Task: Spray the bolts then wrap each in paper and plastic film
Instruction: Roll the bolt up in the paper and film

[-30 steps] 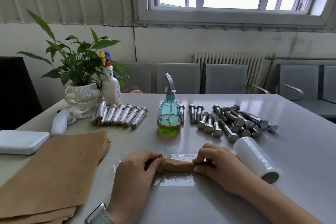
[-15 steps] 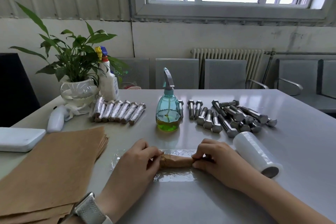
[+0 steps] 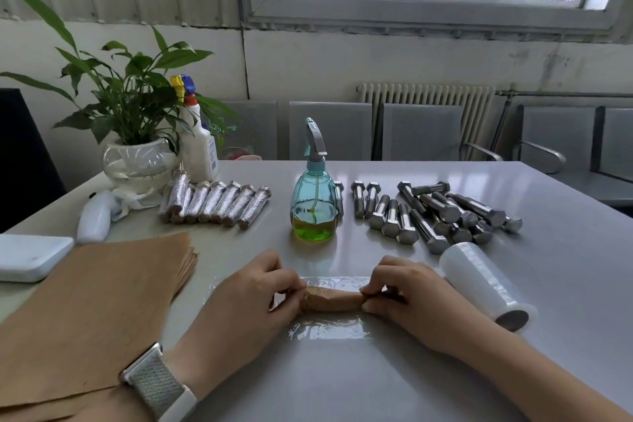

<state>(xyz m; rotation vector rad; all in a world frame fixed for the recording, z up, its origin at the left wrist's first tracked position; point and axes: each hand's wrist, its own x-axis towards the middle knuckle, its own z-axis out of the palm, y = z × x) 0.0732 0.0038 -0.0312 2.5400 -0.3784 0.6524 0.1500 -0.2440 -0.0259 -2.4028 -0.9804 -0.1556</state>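
- Left hand [image 3: 253,298]: fingers curled, pinching the left end of the paper-wrapped bolt [image 3: 330,299]; a watch [image 3: 158,384] sits on the wrist.
- Right hand [image 3: 409,301]: fingertips curled, pinching the bolt's right end.
- Paper-wrapped bolt: lies crosswise between the two hands, near the front middle of the surface [image 3: 342,387], on a sheet of clear film [image 3: 329,331] that shows both before and behind it.
- Film roll [image 3: 486,284]: lies on its side just right of the right hand, open core facing the viewer.
- Spray bottle [image 3: 314,207]: upright behind the wrapped bolt, apart from both hands; teal body holding yellow-green liquid at the bottom.
- Bare bolts [image 3: 435,212]: a loose group to the right of the spray bottle, some side by side, others stacked crosswise.
- Finished bolts [image 3: 215,204]: a row of film-covered rolls to the left of the spray bottle, lying side by side.
- Paper stack [image 3: 85,312]: brown sheets at front left, beside the left forearm.
- Potted plant [image 3: 137,134]: at back left, in a white pot; a white spray bottle [image 3: 198,144] stands just to its right.
- White box [image 3: 29,255]: at the left edge, behind the paper stack.
- White handheld object [image 3: 92,216]: lies near the pot; what it is cannot be told.
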